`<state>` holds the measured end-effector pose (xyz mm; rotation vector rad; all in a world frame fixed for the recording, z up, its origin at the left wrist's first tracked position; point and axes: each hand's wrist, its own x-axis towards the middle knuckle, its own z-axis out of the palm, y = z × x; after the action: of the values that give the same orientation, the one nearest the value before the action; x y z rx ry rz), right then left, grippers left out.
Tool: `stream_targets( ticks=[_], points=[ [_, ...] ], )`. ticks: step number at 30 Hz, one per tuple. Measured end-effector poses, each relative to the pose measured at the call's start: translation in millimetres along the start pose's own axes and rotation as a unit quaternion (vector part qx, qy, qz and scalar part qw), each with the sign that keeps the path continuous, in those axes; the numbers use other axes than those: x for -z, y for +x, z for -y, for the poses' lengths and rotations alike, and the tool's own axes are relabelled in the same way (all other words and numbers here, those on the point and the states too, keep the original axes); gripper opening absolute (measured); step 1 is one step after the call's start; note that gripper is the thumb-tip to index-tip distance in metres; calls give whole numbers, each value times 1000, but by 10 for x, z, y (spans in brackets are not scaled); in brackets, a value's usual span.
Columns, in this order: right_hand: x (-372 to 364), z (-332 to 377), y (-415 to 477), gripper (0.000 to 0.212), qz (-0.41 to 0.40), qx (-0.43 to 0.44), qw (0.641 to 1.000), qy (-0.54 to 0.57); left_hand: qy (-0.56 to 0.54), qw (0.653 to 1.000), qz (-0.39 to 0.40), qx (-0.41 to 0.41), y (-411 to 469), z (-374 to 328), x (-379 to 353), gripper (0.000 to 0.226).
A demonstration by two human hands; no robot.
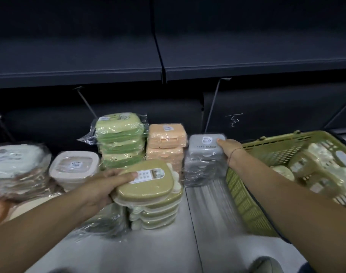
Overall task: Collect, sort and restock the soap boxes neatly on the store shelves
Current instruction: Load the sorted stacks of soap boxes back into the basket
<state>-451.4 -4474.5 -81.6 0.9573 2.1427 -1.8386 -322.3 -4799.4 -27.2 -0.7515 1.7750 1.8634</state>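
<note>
On the pale lower shelf (207, 223), gripping the top olive soap box (146, 182) with the left hand (103, 186), pressing the thumb across the lid up to the white label and curling the fingers under the left edge. Holding that box on, or just above, the olive stack (156, 211) near the shelf's front; not telling which from here.

Further right, clasping the top grey soap box (203, 146) with the right hand (230, 149), laying the thumb on the lid's right corner and wrapping the fingers round the far side, out of sight. Resting that box on the grey stack (199, 170), wrapped in clear film, close to the dark back panel (266, 115).

Behind the olive stack, showing a light-green stack (120, 140) in loose clear film and, touching it on the right, a peach stack (166, 146) just beside the grey one. Further left, showing a beige square box (74, 166) and a pile of white oval boxes (16, 164), blurring toward the edge.

At the right, just beside the grey stack, showing an olive-green plastic basket (247, 203) carrying pale boxes (316, 170) too blurred for telling apart. Overhead, showing a dark upper shelf (89, 56). On the back panel, above the right hand, showing a white chalk scribble (234, 120).
</note>
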Motion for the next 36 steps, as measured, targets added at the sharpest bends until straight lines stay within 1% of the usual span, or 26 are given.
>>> stream_targets(
  ticks=[2,5,9,12,14,16,17,18,19,20,21,22,23,24,25,26,27,29,30,31,32,34,35,36],
  points=[
    [-103,-33,11,31,6,0,1000,-13,-12,1000,-5,16,53,87,19,67],
    [-196,-98,40,41,3,-16,1000,-18,-14,1000,-13,19,79,112,38,57],
    [-213,-61,38,52,-2,-6,999,-34,-17,1000,-16,18,92,111,41,70],
    [-151,-4,-15,64,-2,3,998,-57,-17,1000,-4,14,48,98,-1,64],
    [-97,33,-129,68,-12,45,995,-90,-20,1000,5,11,10,95,-21,62],
    [-60,85,-318,70,-36,122,986,-109,-32,999,6,7,-19,98,-40,64],
    [-62,97,-434,69,-51,153,983,-92,-42,999,7,8,-42,98,-58,63],
    [-84,91,-597,66,-65,168,983,-47,-54,998,10,7,-64,97,-76,61],
    [-133,56,-804,62,-75,158,985,12,-71,997,18,5,-95,96,-99,56],
    [-205,-43,-1026,58,-74,124,987,72,-88,996,29,4,-128,104,-126,52],
    [-290,-159,-1273,57,-54,78,988,118,-104,994,42,4,-166,116,-158,49],
    [-382,-299,-1551,59,-2,25,990,142,-118,992,51,3,-195,137,-186,46],
    [-482,-427,-1813,58,71,-26,985,157,-130,990,58,3,-220,167,-209,44],
    [-584,-537,-2037,52,143,-63,971,181,-134,989,66,3,-249,198,-229,42],
    [-678,-621,-2207,44,198,-95,952,215,-132,988,77,3,-278,235,-245,41],
    [-756,-690,-2329,40,229,-114,936,242,-117,989,86,2,-301,280,-250,41],
    [-816,-739,-2379,43,235,-114,930,259,-94,991,97,3,-328,317,-256,45],
    [-814,-765,-2351,49,208,-76,938,266,-37,993,115,12,-375,354,-248,60],
    [-771,-760,-2292,50,206,-53,944,251,-20,992,122,18,-394,341,-234,63],
    [-703,-721,-2248,53,225,-33,948,225,-16,991,128,23,-403,315,-211,59],
    [-622,-686,-2211,54,264,-19,947,181,-27,991,131,28,-402,281,-176,54],
    [-471,-627,-2144,54,354,-15,930,97,-64,989,130,41,-384,195,-86,51],
    [-430,-607,-2109,54,375,-23,923,86,-67,988,129,44,-370,168,-42,48],
    [-411,-590,-2085,56,376,-30,921,98,-61,990,123,44,-363,153,-17,45]
  ],
)
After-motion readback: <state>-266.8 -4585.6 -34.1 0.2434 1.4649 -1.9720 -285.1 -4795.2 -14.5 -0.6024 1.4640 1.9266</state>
